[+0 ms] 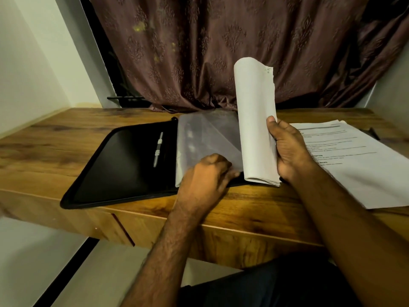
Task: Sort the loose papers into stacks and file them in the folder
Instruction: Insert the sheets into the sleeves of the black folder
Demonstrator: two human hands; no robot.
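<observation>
A black zip folder [115, 165] lies open on the wooden table, its left flap bare with a white clip strip [158, 149]. Translucent plastic sleeves [205, 134] rise from its spine. My left hand [208, 173] pinches the lower edge of a sleeve, fingers curled. My right hand [287, 149] grips a thick stack of white papers [256, 120], held upright on its lower edge at the folder's right side, the top curling over to the right. A second pile of printed papers [354, 160] lies flat on the table to the right.
The wooden table [44, 156] reaches a brown patterned curtain [221, 52] at the back. A white wall stands at the left. A dark object [374, 132] shows at the far right behind the printed pile. My dark-clothed lap is below the table's front edge.
</observation>
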